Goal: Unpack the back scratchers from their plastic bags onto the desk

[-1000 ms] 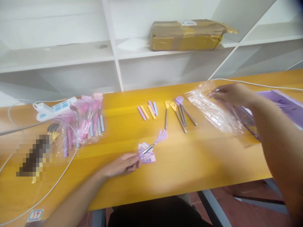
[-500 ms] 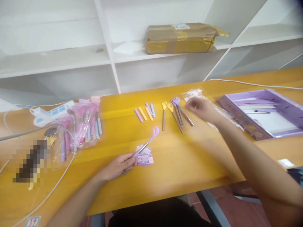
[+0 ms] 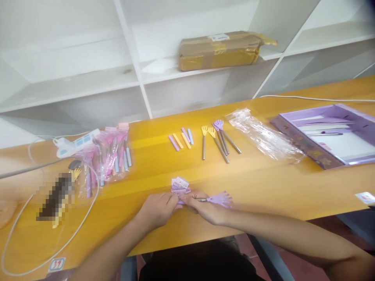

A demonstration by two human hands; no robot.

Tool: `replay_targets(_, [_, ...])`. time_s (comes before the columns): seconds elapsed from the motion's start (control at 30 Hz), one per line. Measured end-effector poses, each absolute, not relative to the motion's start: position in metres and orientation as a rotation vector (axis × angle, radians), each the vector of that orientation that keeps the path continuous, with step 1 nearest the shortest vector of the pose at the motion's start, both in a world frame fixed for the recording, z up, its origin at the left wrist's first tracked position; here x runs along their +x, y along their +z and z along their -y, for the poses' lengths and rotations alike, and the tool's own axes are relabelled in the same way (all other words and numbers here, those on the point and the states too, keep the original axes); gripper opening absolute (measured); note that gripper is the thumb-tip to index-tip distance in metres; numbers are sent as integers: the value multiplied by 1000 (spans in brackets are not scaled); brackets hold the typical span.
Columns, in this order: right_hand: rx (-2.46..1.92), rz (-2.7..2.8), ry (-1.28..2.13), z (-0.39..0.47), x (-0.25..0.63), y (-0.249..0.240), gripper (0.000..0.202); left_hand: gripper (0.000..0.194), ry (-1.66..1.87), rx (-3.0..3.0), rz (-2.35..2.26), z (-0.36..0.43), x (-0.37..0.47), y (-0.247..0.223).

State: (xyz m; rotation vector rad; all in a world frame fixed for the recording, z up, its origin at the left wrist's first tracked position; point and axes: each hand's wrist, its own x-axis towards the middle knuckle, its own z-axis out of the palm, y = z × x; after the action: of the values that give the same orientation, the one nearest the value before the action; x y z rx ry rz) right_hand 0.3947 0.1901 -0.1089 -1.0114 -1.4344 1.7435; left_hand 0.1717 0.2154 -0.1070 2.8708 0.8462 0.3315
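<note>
In front of me a purple back scratcher (image 3: 221,199) points to the right, its claw head past my wrist. My left hand (image 3: 159,208) is closed around its purple handle end. My right hand (image 3: 203,205) grips it beside the left, close to the metal rod. Small printed cards (image 3: 180,185) lie just beyond my hands. Farther back are loose purple, yellow and blue handle sleeves (image 3: 177,141). Beside them lie a yellow back scratcher head on its metal rod (image 3: 204,146) and several more, yellow and purple (image 3: 218,125), without sleeves.
Bagged back scratchers (image 3: 108,156) lie at left, by a white power strip (image 3: 77,144) and a looping cable. Clear plastic bags (image 3: 263,136) lie at right, before an open purple box (image 3: 315,154) holding papers. A taped cardboard box (image 3: 219,52) sits on the shelf.
My right hand has come down from near the plastic bags and taken hold of the back scratcher. The scratcher has swung from pointing up and away to pointing right.
</note>
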Motion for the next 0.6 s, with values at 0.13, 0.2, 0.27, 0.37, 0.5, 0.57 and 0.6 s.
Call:
replay_targets(0.13, [-1063, 1285, 1837, -179, 403, -109, 64, 43, 276, 2856, -846, -214, 171, -103])
replay_targets(0.2, [-1065, 1232, 1875, -171, 408, -100, 64, 43, 270, 2869, -837, -208, 174, -100])
replay_targets(0.27, [-1075, 1197, 1896, -160, 412, -88, 66, 43, 270, 2889, -823, -197, 179, -95])
replay_targets(0.37, [-1091, 1246, 1940, -145, 418, -68, 70, 41, 271, 2879, -788, -177, 183, -85])
replay_targets(0.5, [-1094, 1169, 1877, -138, 450, -57, 70, 39, 274, 2739, -845, -174, 156, -72])
replay_targets(0.57, [-1091, 1041, 1669, -142, 488, -53, 70, 42, 326, 2611, -1063, -188, 126, -69])
replay_targets(0.6, [-1105, 1002, 1499, -145, 511, -50, 69, 45, 329, 2523, -1207, -197, 110, -68])
